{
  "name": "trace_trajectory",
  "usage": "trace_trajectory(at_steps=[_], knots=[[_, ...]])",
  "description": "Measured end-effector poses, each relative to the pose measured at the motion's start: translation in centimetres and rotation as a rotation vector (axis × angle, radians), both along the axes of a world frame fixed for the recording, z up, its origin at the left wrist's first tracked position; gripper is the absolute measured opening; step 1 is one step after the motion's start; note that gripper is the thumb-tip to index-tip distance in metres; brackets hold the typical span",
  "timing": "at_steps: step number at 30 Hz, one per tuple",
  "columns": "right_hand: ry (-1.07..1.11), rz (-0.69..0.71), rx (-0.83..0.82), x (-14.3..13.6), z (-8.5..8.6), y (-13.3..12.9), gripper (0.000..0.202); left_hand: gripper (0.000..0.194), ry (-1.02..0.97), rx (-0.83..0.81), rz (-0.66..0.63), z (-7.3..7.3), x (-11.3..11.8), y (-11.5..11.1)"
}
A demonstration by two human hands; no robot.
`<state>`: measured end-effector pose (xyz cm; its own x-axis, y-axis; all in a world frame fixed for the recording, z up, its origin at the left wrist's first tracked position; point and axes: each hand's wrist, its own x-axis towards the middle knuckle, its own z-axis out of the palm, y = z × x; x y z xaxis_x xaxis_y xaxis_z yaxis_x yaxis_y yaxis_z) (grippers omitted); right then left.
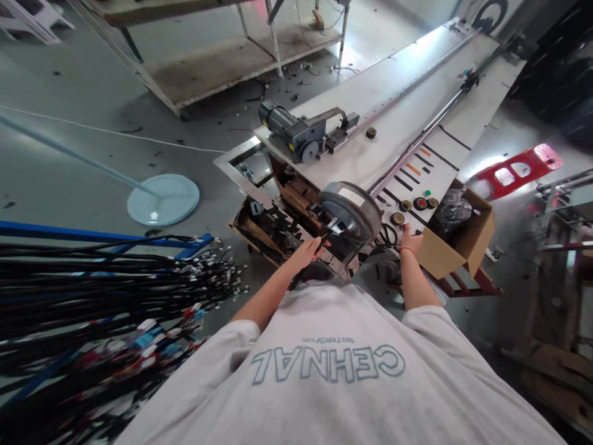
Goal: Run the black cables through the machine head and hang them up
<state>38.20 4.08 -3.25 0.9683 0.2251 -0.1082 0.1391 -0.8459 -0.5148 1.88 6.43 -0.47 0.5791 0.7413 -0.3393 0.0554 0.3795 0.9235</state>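
Both hands at the near end of a long white cutting-machine desk point(407, 117).

The left hand point(309, 250) pinches a thin black wire point(327, 235) just beside the round grey metal reel housing point(351, 210). The right hand point(410, 240), red thread at the wrist, rests against the desk edge near the round control buttons point(419, 203); its grip cannot be told. An open brown cardboard box point(463, 238) stands just beside it.

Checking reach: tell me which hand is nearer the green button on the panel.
Right. The right hand rests at the panel's near edge below the green button; the left hand sits across the round drum.
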Motion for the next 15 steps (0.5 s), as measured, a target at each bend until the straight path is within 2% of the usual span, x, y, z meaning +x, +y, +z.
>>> trace_trajectory(at_steps=[5, 15], knots=[[0.0, 0.0, 0.006, -0.03, 0.18, -0.14, 0.068, 0.06, 0.028, 0.014, -0.027, 0.3, 0.39, -0.38], [-0.003, 0.006, 0.023, 0.19, 0.02, -0.1, 0.067, 0.056, 0.104, -0.047, -0.013, -0.18, 0.9, -0.54]])
